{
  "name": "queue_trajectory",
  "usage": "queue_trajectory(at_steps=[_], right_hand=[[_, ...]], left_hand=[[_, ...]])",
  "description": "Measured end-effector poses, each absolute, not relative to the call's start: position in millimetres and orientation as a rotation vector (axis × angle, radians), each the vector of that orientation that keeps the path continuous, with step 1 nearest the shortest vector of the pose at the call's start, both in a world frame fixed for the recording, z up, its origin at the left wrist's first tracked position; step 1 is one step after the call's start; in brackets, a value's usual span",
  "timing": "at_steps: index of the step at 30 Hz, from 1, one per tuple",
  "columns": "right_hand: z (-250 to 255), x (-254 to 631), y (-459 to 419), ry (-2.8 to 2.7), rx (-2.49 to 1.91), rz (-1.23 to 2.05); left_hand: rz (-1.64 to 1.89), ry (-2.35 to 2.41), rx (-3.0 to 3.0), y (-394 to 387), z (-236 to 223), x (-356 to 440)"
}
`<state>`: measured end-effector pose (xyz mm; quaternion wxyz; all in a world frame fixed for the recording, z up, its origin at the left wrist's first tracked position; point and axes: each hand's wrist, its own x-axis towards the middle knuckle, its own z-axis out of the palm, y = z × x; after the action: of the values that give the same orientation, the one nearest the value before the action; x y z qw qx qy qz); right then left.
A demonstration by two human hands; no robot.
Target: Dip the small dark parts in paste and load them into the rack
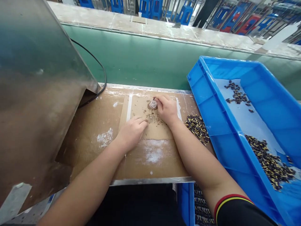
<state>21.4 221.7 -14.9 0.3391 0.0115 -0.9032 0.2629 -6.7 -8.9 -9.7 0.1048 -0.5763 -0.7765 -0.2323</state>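
Looks like we're at the stage of working a tiny dark part [154, 99] over the clear blob [153, 105], so the next move probably calls for a steady, light touch. Our right grip [167, 108] is pinched nearly closed on that part, at its 10 o'clock; left grip [134, 129] curls by the striped patch [152, 118] at its 2 o'clock, can't tell if it's holding anything

A green panel [141, 59] stands behind the brown table [94, 122]. Beyond the panel's pale ledge [162, 29] are blue stools [185, 14] and red stools [250, 23].
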Motion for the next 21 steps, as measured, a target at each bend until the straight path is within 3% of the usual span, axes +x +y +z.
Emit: queue_trajectory(at_steps=[15, 18, 21], right_hand=[[-12, 22, 218, -2.267, -0.051, 0.657], [-4, 26, 216, -2.148, -0.183, 0.739], [11, 39, 207, -2.033, -0.298, 0.922]], left_hand=[[-0.742, -2.536, -1.645, -8, -1, -4], [-1.251, -2.653, -1.312, -7, 2, -2], [-2.151, -2.592, -0.76, -3, 5, 0]])
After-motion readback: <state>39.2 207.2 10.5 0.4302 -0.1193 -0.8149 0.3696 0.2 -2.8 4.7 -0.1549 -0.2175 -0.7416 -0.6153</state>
